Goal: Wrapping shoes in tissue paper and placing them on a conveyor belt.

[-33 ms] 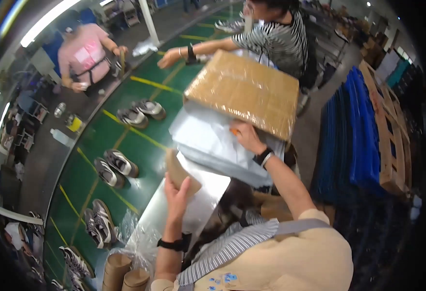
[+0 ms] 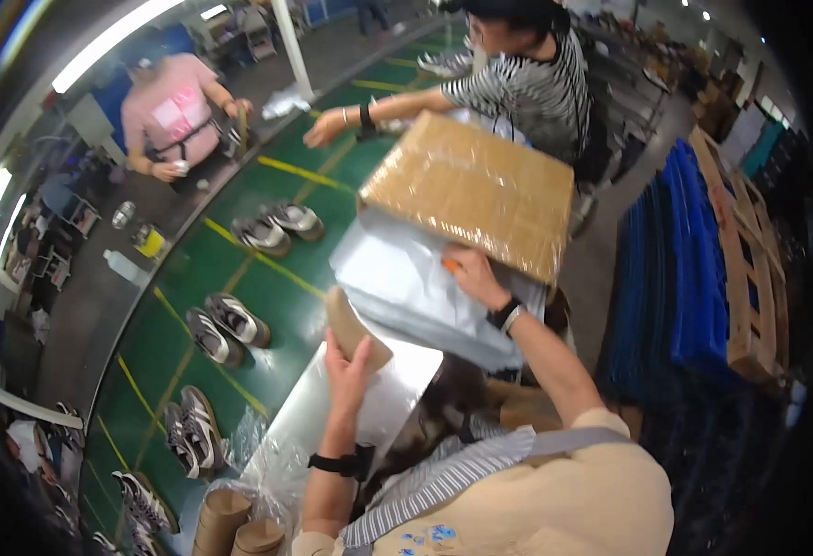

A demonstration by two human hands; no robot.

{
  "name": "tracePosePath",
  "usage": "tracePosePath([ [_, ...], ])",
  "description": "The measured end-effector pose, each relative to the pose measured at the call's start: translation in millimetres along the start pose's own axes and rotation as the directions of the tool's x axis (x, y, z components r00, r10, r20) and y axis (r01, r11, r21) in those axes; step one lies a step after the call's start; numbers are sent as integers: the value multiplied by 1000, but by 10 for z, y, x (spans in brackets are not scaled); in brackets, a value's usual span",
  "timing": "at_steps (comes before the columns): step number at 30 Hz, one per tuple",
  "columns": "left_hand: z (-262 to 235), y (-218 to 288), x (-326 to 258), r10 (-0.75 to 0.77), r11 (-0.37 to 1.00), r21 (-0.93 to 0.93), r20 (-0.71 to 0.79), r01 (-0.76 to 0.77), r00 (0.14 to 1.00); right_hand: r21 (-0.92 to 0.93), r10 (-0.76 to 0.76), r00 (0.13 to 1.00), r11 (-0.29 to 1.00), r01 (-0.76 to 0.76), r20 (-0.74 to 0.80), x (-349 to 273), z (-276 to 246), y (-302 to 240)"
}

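My left hand [image 2: 346, 363] is closed round a curved brown cardboard piece [image 2: 358, 326], held above a shiny metal sheet [image 2: 300, 412]. At the upper right, my right hand [image 2: 473, 278] rests on a stack of white sheets [image 2: 383, 255]. A small orange object [image 2: 451, 266] shows between its closed fingers; its kind is hidden. A brown carton [image 2: 480, 185] covered in clear tape sits on the far part of the stack. Dark shoes with pale stripes, such as this pair [image 2: 228, 329], stand on the green belt [image 2: 277, 264] to my left.
Brown cardboard tubes [image 2: 223, 519] and crumpled clear plastic [image 2: 267, 482] lie at the lower left. A co-worker in a striped top [image 2: 527, 97] reaches over the belt; another in pink [image 2: 175, 111] stands across it. Blue panels [image 2: 693, 259] and a wooden pallet [image 2: 735, 269] stand at right.
The whole view has shifted slightly, so most things sit a little lower and further right. Both hands keep their grip, with no clear movement against the stack.
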State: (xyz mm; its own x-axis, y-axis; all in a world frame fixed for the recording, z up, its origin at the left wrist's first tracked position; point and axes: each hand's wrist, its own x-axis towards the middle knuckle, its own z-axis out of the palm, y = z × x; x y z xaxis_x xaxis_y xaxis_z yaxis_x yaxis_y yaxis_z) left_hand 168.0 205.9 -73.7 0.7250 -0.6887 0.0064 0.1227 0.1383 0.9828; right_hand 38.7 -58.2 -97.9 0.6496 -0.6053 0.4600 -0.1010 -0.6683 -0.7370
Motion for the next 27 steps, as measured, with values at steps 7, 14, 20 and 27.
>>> tracePosePath([
  [7,345,-208,172,113,994,-3,-68,-114,991,792,391,915,525,-311,100,-81,564,-1144],
  [14,215,238,228,-43,688,-726,-17,17,999,114,-629,748,776,620,211,167,504,-1853],
  [20,-358,289,434,207,965,-213,277,-150,938,220,-629,697,776,591,344,599,700,-1834],
  [27,-576,690,259,-349,266,606,786,-750,511,-93,-761,554,559,824,337,1285,714,-2613],
])
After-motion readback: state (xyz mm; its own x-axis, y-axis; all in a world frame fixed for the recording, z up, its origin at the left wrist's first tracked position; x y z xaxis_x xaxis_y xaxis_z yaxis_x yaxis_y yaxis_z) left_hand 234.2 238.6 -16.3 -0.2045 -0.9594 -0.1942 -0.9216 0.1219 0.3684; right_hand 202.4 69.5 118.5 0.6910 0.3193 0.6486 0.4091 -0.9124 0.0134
